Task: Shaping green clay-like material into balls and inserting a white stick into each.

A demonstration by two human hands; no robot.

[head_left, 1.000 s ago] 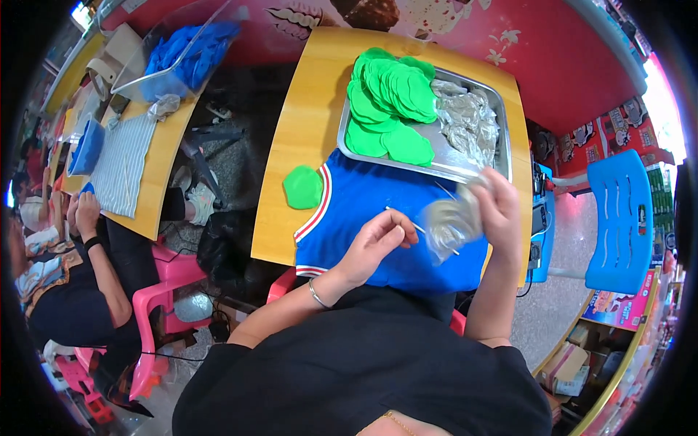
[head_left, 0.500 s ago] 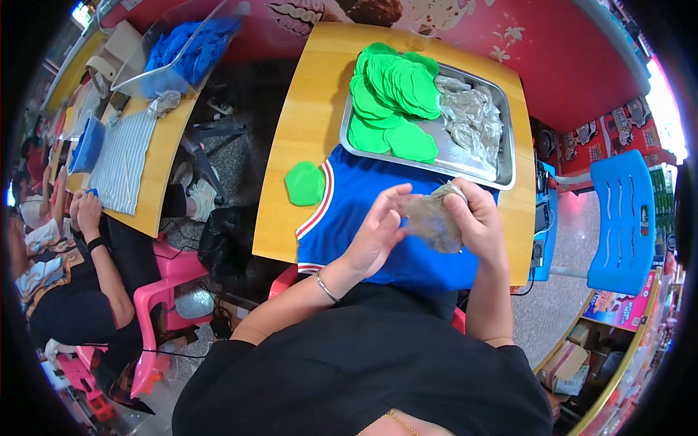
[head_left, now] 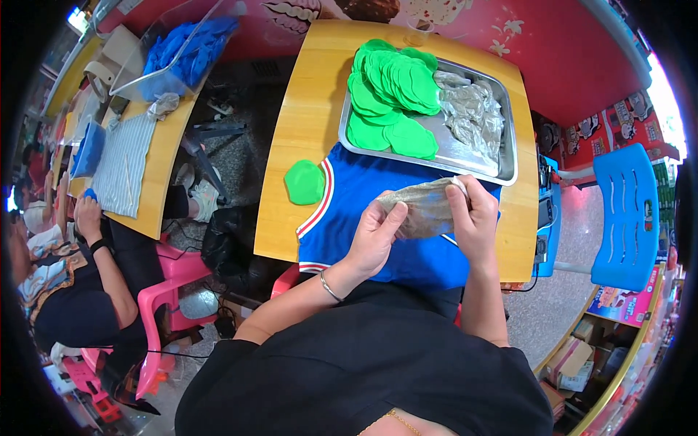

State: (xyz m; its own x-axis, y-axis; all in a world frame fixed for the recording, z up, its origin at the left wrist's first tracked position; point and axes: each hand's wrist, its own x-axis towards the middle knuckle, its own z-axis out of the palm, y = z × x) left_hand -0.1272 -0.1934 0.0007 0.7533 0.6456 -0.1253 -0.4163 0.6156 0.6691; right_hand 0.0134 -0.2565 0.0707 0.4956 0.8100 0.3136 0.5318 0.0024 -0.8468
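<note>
Both hands stretch a thin, crinkled, translucent brownish-grey plastic bag [head_left: 423, 209] between them above a blue jersey [head_left: 349, 221]. My left hand [head_left: 374, 236] pinches its left end between thumb and fingers; my right hand [head_left: 474, 218] grips its upper right edge the same way. Beyond them, a shallow metal tray [head_left: 465, 151] holds a heap of overlapping green flat pieces [head_left: 400, 87] at its left. More crinkled brownish plastic bags [head_left: 472, 112] lie at the tray's right. One single green piece [head_left: 304, 183] lies on the wooden table [head_left: 291, 138], beside the jersey's striped edge.
A clear cup [head_left: 419, 33] stands at the table's far edge, near a red wall. On the left, another person's hand [head_left: 89, 214] works at a second table with a bin of blue pieces [head_left: 185, 54]. A blue chair [head_left: 627, 214] is at the right, a pink chair [head_left: 178, 276] at the left.
My left hand has closed on the plastic bag's left end, where before its fingers were spread beside it. The bag, bunched in my right hand earlier, is now drawn out sideways.
</note>
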